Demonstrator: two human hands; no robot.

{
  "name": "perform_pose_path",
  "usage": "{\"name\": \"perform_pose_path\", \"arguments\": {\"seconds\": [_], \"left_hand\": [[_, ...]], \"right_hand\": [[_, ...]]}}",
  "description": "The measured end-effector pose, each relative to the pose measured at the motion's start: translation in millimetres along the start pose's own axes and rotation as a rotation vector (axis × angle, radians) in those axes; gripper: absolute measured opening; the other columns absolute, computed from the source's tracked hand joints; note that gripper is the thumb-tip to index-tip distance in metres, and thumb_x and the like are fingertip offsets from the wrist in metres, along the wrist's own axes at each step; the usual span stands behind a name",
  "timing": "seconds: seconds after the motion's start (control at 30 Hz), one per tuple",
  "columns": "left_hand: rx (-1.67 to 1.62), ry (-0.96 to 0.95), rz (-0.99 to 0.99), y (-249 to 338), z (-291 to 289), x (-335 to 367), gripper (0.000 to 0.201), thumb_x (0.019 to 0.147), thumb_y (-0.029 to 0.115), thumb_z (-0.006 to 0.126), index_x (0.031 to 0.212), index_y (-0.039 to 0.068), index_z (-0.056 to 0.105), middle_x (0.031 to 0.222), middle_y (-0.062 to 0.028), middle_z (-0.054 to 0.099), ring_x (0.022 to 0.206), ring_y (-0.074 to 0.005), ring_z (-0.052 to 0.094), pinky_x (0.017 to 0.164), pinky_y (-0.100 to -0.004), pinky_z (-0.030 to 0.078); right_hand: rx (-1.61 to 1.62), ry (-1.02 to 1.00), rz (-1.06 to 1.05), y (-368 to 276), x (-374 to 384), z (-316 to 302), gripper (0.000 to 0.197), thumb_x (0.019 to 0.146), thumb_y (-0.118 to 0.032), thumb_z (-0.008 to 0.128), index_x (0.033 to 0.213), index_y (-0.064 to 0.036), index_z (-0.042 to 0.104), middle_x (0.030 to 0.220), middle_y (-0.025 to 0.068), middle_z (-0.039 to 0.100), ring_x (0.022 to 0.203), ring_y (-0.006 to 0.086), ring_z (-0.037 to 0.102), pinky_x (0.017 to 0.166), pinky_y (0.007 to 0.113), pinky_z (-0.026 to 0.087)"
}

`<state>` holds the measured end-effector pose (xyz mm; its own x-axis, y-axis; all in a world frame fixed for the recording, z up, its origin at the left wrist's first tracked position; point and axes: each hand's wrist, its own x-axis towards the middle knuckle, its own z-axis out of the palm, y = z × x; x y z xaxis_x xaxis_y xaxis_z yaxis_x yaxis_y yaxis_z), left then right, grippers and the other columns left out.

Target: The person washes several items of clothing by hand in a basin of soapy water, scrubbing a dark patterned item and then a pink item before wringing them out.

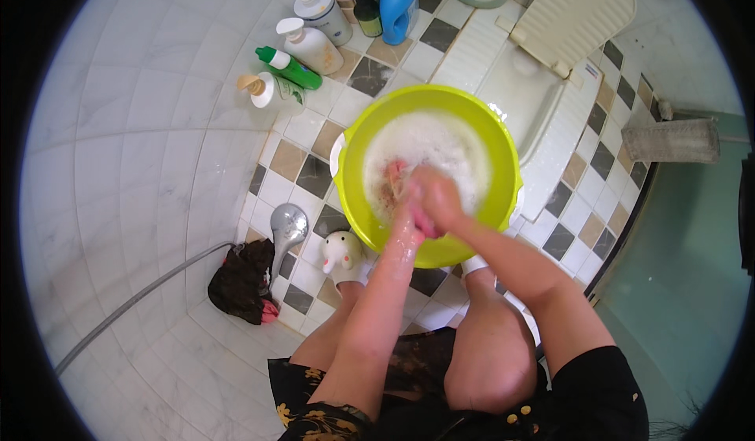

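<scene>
A yellow-green basin [510, 154] with white handles stands on the tiled floor, filled with white suds [436, 130]. Over its near half, my left hand [406, 207] and my right hand [437, 195] are pressed together, fingers closed and slightly blurred. Wet pink cloth [425, 224] shows below and between them. More reddish-pink fabric [395, 171] pokes out of the foam just beyond my left hand. Suds cling to my left wrist. The fingertips and most of the cloth are hidden.
Several pump bottles [311, 45] and a blue jug [399, 9] line the left wall. A shower head [289, 226] lies beside dark clothing [242, 284]. A white squat toilet [523, 87] is beyond the basin, its beige lid [578, 12] raised. My slippers [342, 250] are close to the basin.
</scene>
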<state>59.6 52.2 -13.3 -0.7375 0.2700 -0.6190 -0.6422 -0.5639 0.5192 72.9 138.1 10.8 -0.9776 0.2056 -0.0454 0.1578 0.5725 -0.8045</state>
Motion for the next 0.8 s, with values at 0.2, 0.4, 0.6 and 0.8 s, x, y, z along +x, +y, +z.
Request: {"name": "perform_pose_path", "arguments": {"seconds": [0.2,0.4,0.6,0.8], "left_hand": [[0.123,0.334,-0.433,16,-32,-3,0.067,0.089,0.039,0.060,0.142,0.013,0.029,0.134,-0.0100,0.045,0.117,-0.0257,0.050,0.100,-0.0483,0.039],[-0.097,0.090,-0.538,32,-26,-17,0.074,0.084,0.047,0.063,0.141,0.012,0.031,0.143,-0.0144,0.033,0.126,-0.0267,0.041,0.099,-0.0445,0.041],[-0.123,-0.067,-0.376,22,-24,-16,0.069,0.089,0.038,0.057,0.143,0.012,0.023,0.147,-0.0140,0.026,0.127,-0.0263,0.039,0.100,-0.0419,0.041],[0.011,-0.017,-0.038,13,7,-5,0.050,0.093,0.022,0.052,0.138,0.028,0.030,0.135,-0.0075,0.041,0.118,-0.0244,0.047,0.093,-0.0423,0.046]], "right_hand": [[-0.414,0.282,0.188,114,11,3,0.022,0.084,-0.028,0.061,0.090,-0.0066,0.064,0.094,0.0165,0.065,0.087,0.0322,0.062,0.073,0.043,0.049],[0.446,-0.331,0.373,-5,-28,11,0.025,0.078,-0.029,0.064,0.088,-0.0061,0.061,0.078,0.0072,0.063,0.067,0.0184,0.059,0.062,0.033,0.049],[0.028,-0.203,0.005,-62,-30,-13,0.025,0.074,-0.027,0.061,0.087,-0.0064,0.064,0.073,0.0157,0.061,0.062,0.0350,0.061,0.056,0.044,0.049],[-0.168,0.032,0.103,-35,-5,-10,0.018,0.077,-0.025,0.060,0.085,-0.0082,0.063,0.073,0.0163,0.061,0.063,0.0348,0.061,0.055,0.045,0.048]]}}
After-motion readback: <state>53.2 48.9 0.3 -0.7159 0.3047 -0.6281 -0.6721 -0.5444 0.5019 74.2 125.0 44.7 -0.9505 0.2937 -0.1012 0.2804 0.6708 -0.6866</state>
